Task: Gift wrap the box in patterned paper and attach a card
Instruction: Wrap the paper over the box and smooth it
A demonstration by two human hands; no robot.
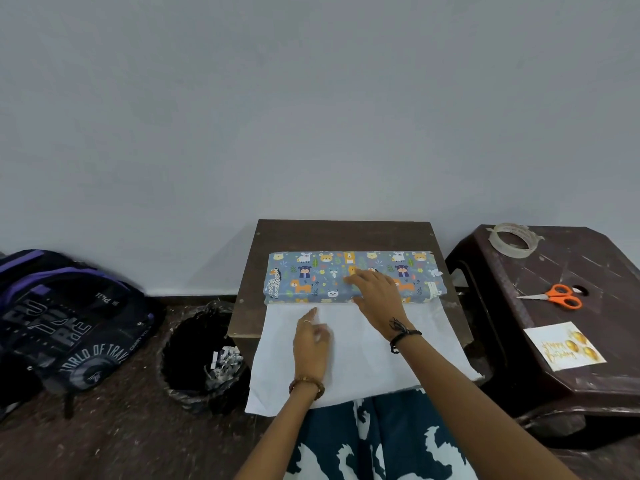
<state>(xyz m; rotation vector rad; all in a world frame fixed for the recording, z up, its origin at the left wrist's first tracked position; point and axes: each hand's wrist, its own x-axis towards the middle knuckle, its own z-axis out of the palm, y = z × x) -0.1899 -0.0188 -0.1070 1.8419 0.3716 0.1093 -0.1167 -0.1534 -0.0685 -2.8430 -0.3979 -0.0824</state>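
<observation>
The box [311, 277], partly wrapped in blue animal-patterned paper, lies across a small dark wooden table [343, 235]. The paper's white underside [360, 355] spreads from the box toward me and hangs over the table's near edge. My right hand [375, 291] lies flat on top of the box, fingers straight. On the white paper just in front of the box, my left hand [311, 339] rests with its fingers relaxed. A birthday card [564, 346] with gold balloons lies on a brown plastic stool [519, 282] to the right.
The stool also carries a roll of clear tape [514, 240] and orange-handled scissors [557, 296]. A black bin [204, 355] with paper scraps stands left of the table. A dark backpack [65, 323] lies on the floor at far left. A plain wall rises behind.
</observation>
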